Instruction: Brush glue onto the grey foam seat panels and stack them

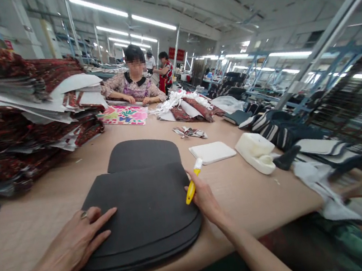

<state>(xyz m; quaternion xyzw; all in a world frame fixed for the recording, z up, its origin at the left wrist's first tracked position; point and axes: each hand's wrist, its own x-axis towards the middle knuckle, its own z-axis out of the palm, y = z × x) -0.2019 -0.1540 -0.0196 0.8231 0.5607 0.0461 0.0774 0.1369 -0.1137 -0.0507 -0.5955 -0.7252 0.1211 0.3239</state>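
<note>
A stack of dark grey, round-cornered sheets lies in front of me on the brown tabletop. My left hand rests flat on the stack's left side, fingers stretched out, a ring on one of them. My right hand is closed around a small brush with a yellow handle and a white head, at the stack's right edge. Its head points away from me. Another dark grey piece with rounded corners sticks out beyond the stack's far edge. Part of the right hand's grip is hidden behind the handle.
Right of the stack are a white pad and a cut-open white plastic jug. A tall pile of patterned fabric pieces stands at the left. Across the table, a person sits by a floral sheet.
</note>
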